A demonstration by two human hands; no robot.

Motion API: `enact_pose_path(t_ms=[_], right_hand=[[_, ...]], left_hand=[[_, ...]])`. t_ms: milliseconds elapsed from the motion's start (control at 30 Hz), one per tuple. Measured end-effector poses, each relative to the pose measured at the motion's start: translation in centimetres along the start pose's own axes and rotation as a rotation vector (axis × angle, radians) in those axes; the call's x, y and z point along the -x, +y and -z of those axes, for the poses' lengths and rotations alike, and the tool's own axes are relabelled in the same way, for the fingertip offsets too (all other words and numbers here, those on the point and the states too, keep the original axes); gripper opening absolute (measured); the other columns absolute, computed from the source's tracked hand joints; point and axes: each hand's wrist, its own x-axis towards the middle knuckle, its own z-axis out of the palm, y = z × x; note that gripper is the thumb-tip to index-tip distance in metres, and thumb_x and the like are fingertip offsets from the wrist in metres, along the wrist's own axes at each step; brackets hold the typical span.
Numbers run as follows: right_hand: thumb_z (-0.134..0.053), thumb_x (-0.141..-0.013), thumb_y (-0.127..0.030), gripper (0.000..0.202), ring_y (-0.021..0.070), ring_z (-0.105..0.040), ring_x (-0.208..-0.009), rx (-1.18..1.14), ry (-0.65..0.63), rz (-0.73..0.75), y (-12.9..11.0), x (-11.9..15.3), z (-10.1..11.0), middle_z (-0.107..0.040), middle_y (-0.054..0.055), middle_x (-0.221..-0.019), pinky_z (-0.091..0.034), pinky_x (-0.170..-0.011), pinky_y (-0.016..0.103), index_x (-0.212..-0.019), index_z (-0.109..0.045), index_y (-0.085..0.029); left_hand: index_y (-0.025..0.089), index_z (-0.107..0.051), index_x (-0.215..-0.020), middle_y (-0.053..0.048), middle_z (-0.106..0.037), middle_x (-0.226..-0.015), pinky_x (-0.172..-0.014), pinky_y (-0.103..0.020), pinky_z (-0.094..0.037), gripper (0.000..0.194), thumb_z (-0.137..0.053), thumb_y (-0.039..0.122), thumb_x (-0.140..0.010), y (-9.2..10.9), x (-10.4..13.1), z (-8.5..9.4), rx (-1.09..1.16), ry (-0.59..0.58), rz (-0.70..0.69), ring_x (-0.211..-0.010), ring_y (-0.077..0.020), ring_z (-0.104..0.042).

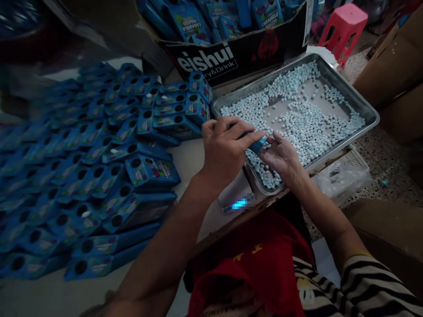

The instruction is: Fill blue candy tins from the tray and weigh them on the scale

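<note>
My left hand is wrapped round a small blue box, which is tilted toward my other hand. Palm up, my right hand touches the end of the box with its fingertips; whether candies lie in it is too small to tell. Both hands are over the near left corner of a metal tray holding many small pale blue and white candies. Below my left hand sits a scale with a lit blue display.
Rows of blue boxes with round dark holes cover the table's left side. A black carton full of blue packs stands behind. Right of the tray are a red stool, brown cartons and a plastic bag.
</note>
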Motion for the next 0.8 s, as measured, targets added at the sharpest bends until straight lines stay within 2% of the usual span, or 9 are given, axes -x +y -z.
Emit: enact_pose_path(t_ms=[100, 233, 367, 467, 500, 567, 667, 733, 800], right_hand=[[-0.04, -0.12, -0.036, 0.035, 0.0218, -0.068, -0.073, -0.112, 0.088, -0.051, -0.2, 0.9, -0.5, -0.075, 0.005, -0.085, -0.066, -0.069, 0.032, -0.116, -0.07, -0.018], [-0.042, -0.121, -0.037, 0.035, 0.0202, -0.067, -0.07, -0.139, 0.103, -0.069, 0.0, 0.7, -0.7, -0.074, 0.003, -0.083, -0.067, -0.075, 0.033, -0.113, -0.071, -0.019], [-0.039, -0.122, -0.033, 0.036, 0.0182, -0.069, -0.069, -0.144, 0.13, -0.037, 0.0, 0.6, -1.2, -0.075, 0.002, -0.083, -0.067, -0.07, 0.028, -0.107, -0.068, -0.02], [-0.043, -0.12, -0.028, 0.029, 0.0198, -0.07, -0.069, -0.114, 0.152, -0.037, -0.2, 1.3, -1.6, -0.073, 0.0, -0.078, -0.067, -0.064, 0.029, -0.103, -0.066, -0.023], [-0.045, -0.119, -0.026, 0.026, 0.0202, -0.071, -0.07, -0.103, 0.155, -0.035, -0.2, 1.6, -1.7, -0.073, -0.001, -0.078, -0.068, -0.065, 0.03, -0.103, -0.066, -0.023], [-0.047, -0.117, -0.022, 0.024, 0.0199, -0.073, -0.074, -0.08, 0.148, -0.04, -0.4, 2.3, -1.8, -0.075, 0.001, -0.083, -0.069, -0.067, 0.029, -0.106, -0.067, -0.023], [-0.052, -0.114, -0.019, 0.02, 0.0163, -0.073, -0.075, 0.005, 0.122, -0.082, -0.6, 3.1, -1.9, -0.076, 0.005, -0.088, -0.064, -0.063, 0.02, -0.108, -0.071, -0.019], [-0.055, -0.111, -0.014, 0.018, 0.012, -0.066, -0.064, 0.081, 0.097, -0.086, -0.8, 3.4, -1.9, -0.072, 0.002, -0.08, -0.055, -0.053, 0.014, -0.107, -0.072, -0.018], [-0.052, -0.113, -0.011, 0.022, 0.0083, -0.052, -0.051, 0.164, 0.075, -0.088, -1.1, 3.5, -2.0, -0.062, -0.003, -0.069, -0.041, -0.042, 0.011, -0.104, -0.071, -0.017]], left_hand=[[0.04, -0.085, -0.126, -0.002, -0.083, -0.128, -0.121, -0.061, -0.042, 0.032, -0.067, 0.019, -0.11, 0.5, 0.0, 0.6, 0.023, -0.058, 0.1, -0.128, -0.0324, -0.068], [0.043, -0.086, -0.121, 0.001, -0.083, -0.125, -0.126, -0.061, -0.042, 0.028, -0.069, 0.023, -0.111, 1.7, -0.3, 1.8, 0.122, -0.007, 0.157, -0.135, -0.0321, -0.067], [0.042, -0.087, -0.118, 0.0, -0.085, -0.122, -0.129, -0.064, -0.038, 0.024, -0.069, 0.026, -0.11, 1.2, -0.3, 0.5, 0.108, -0.031, 0.204, -0.128, -0.0325, -0.069], [0.039, -0.086, -0.118, -0.002, -0.084, -0.124, -0.135, -0.064, -0.032, 0.019, -0.076, 0.029, -0.106, 0.4, 0.5, -0.1, 0.116, 0.013, 0.343, -0.131, -0.0331, -0.069], [0.037, -0.085, -0.119, -0.002, -0.083, -0.124, -0.137, -0.063, -0.032, 0.017, -0.08, 0.032, -0.103, 0.2, 1.1, 0.1, 0.139, 0.048, 0.394, -0.13, -0.0327, -0.07], [0.033, -0.083, -0.121, -0.003, -0.081, -0.123, -0.134, -0.057, -0.041, 0.025, -0.088, 0.039, -0.097, 0.1, 2.5, 0.8, 0.23, 0.14, 0.513, -0.124, -0.0304, -0.073], [0.027, -0.077, -0.125, -0.004, -0.079, -0.121, -0.112, -0.042, -0.061, 0.048, -0.098, 0.043, -0.085, 0.5, 5.8, 2.1, 0.464, 0.317, 0.728, -0.114, -0.0259, -0.076], [0.026, -0.072, -0.123, -0.002, -0.078, -0.115, -0.1, -0.035, -0.066, 0.056, -0.102, 0.041, -0.078, 1.1, 8.4, 2.5, 0.627, 0.395, 0.852, -0.107, -0.0228, -0.077], [0.027, -0.068, -0.121, 0.0, -0.077, -0.11, -0.093, -0.032, -0.067, 0.06, -0.103, 0.039, -0.074, 1.8, 10.9, 2.3, 0.745, 0.398, 0.95, -0.1, -0.0206, -0.077]])
